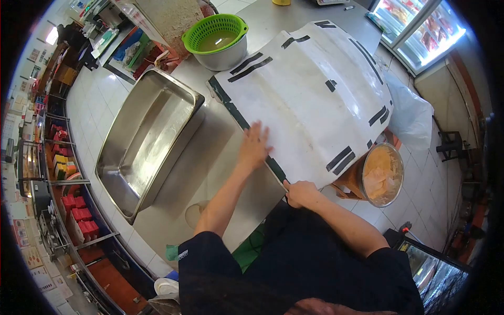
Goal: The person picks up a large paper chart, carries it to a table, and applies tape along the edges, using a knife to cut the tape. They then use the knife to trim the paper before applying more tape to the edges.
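Left hand lies open, fingers spread, flat on the taped near edge of the white sheet. Right hand is closed, pinching the sheet's near corner. The sheet lies on the bench, and its right side appears to overhang the edge. Risk: a hard pull at the corner may tear the black tape or drag the sheet toward the open pot below. No writing is legible.
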Motion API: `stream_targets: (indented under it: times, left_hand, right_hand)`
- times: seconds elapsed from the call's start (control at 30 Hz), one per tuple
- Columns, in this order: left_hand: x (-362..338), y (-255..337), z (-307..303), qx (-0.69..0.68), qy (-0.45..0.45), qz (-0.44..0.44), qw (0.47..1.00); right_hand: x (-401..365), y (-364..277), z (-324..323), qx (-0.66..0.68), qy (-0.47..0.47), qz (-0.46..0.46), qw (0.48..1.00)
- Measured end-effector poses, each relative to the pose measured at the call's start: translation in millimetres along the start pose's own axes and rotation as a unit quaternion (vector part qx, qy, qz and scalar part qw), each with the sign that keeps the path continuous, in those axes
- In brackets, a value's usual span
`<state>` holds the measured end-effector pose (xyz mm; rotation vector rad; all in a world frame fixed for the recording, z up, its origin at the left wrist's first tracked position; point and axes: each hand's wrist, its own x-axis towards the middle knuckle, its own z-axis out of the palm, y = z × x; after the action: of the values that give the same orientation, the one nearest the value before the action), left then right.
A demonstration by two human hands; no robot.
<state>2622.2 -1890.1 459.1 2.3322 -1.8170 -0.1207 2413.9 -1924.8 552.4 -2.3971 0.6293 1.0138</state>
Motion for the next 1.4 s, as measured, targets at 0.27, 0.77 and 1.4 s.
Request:
stream_targets:
  times: [0.27,0.77,1.4]
  left_hand:
    - [-36.8,41.1,8.5,-0.071,-0.027,0.077,0.994]
    - [-0.8,5.4,8.6,-0.016,-0.083,0.055,0.995]
    - [-3.8,15.4,10.2,-0.007,-0.047,0.06,0.997]
  right_hand:
    - [-0.1,11.7,-13.7,0.081,0.011,-0.025,0.996]
    - [-31.0,21.7,14.0,0.345,0.117,-0.07,0.929]
    - [-10.9,31.0,41.7,0.259,0.03,0.014,0.965]
